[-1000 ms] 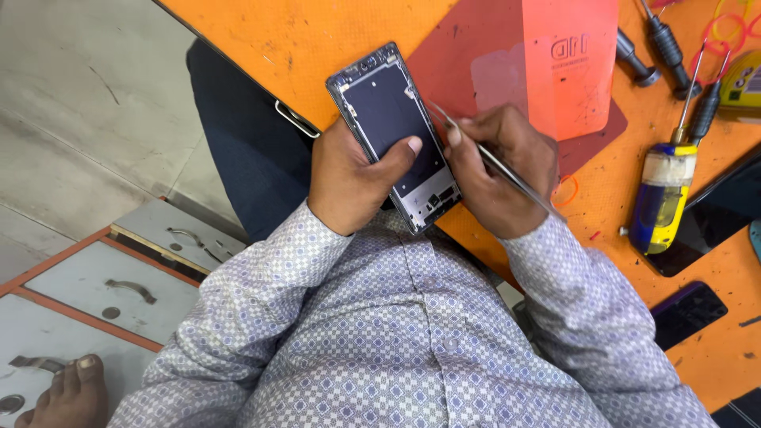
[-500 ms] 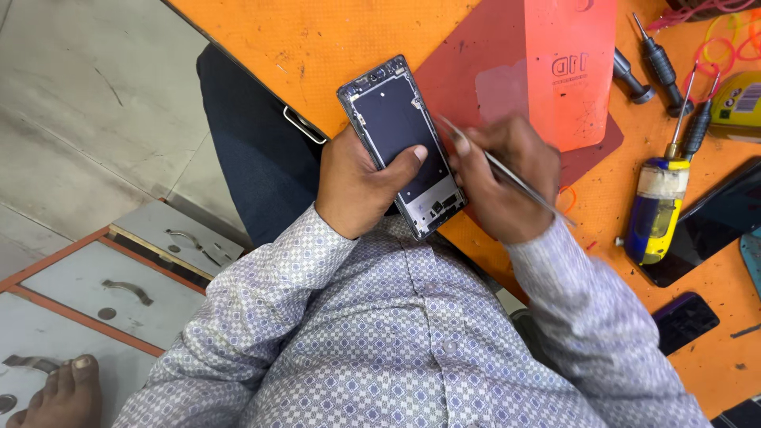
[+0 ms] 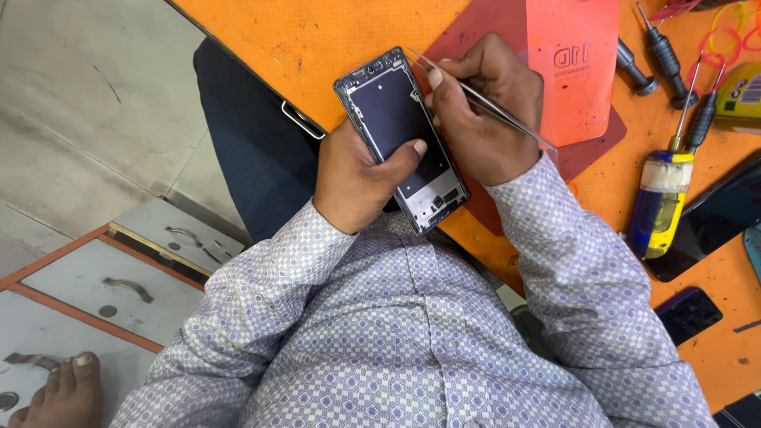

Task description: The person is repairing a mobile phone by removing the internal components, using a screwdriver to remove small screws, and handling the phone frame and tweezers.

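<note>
Over orange bench | left hand (image 3: 357,178) clasps opened phone frame (image 3: 400,139) | right hand (image 3: 483,111) pinches tweezers (image 3: 491,107)

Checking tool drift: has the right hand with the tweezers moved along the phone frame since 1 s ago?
Yes. The right hand and tweezers have shifted from the opened phone frame's lower half toward its top end; the tips now sit at its upper right edge.

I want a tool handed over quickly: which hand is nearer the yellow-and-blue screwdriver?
The right hand. It holds tweezers at the phone frame, beside the mat next to the screwdriver. The left hand grips the frame's far side.
</note>
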